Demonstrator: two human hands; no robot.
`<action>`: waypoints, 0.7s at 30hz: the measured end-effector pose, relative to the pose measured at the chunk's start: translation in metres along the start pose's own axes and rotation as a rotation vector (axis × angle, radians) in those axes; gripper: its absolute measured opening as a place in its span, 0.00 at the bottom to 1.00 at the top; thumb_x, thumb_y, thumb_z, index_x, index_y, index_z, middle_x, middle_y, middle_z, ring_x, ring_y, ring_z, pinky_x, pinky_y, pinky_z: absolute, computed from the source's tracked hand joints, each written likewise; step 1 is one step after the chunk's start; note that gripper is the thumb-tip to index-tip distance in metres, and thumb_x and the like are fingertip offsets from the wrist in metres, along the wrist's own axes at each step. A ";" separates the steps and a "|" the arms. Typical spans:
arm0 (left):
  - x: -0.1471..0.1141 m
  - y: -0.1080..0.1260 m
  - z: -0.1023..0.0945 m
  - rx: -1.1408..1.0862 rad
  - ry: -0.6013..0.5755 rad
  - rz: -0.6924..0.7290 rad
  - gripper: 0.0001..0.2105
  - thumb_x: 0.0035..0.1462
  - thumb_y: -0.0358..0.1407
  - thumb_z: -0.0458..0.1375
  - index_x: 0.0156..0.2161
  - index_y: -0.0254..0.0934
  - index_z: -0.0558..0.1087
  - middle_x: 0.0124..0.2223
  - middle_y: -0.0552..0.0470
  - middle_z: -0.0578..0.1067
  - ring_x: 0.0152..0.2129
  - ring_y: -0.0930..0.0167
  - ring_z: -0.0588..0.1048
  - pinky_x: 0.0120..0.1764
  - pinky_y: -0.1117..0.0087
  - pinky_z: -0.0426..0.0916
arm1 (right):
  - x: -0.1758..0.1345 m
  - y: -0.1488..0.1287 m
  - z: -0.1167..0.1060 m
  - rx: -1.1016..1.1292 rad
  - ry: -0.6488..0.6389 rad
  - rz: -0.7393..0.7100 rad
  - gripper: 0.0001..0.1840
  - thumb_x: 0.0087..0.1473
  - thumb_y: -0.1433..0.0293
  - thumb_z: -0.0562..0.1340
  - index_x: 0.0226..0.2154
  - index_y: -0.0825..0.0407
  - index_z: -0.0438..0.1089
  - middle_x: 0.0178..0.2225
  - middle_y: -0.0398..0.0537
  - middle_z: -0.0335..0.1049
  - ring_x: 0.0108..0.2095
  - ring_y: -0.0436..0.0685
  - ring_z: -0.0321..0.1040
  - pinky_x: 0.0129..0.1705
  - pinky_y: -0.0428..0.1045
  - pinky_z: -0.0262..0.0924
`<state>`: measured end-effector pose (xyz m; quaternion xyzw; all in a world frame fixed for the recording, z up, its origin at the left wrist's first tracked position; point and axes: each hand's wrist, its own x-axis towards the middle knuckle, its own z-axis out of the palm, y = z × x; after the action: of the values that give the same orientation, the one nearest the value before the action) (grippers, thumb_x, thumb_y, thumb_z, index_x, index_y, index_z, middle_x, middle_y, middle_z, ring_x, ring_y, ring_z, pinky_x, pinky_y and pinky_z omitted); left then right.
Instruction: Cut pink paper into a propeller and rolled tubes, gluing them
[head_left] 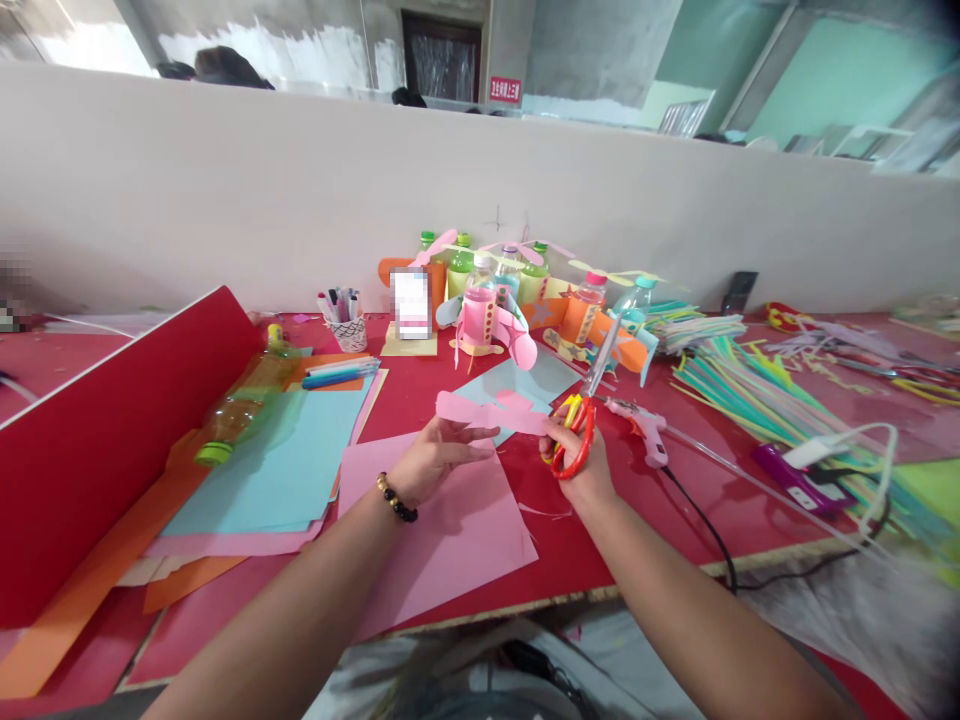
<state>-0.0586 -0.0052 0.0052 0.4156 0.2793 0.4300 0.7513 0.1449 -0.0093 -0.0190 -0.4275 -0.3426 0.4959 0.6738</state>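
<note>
A pink paper cutout (491, 411) with rounded ends stretches between my two hands above the desk. My left hand (427, 460), wearing a beaded bracelet, holds its left end, with the fingers reaching along the lower edge and the thumb mostly hidden. In my right hand (585, 465) are scissors (576, 462) with red and yellow handles, blades pointing up and away. The same hand pinches the cutout's right end. Beneath my hands lies a pink sheet (442, 530), and a light blue sheet (517, 385) is just beyond it.
Bottles decorated with paper (480, 315) stand at the back, near a phone (411, 303) and a pen cup (349, 332). Coloured sheets (262, 470) and a plastic bottle (244, 400) are left. Rightward lie a glue gun (641, 428), a power strip (802, 480) and paper strips (750, 400).
</note>
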 end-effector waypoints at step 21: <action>0.009 -0.013 -0.009 0.232 0.134 -0.019 0.14 0.46 0.38 0.64 0.34 0.34 0.66 0.25 0.54 0.71 0.23 0.76 0.72 0.29 0.75 0.69 | -0.009 -0.003 0.003 -0.133 -0.169 0.078 0.14 0.42 0.71 0.64 0.31 0.49 0.58 0.20 0.33 0.62 0.15 0.46 0.61 0.16 0.41 0.53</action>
<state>-0.0558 0.0021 -0.0113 0.4674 0.3806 0.4144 0.6819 0.1406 -0.0174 -0.0155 -0.4407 -0.4135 0.5322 0.5929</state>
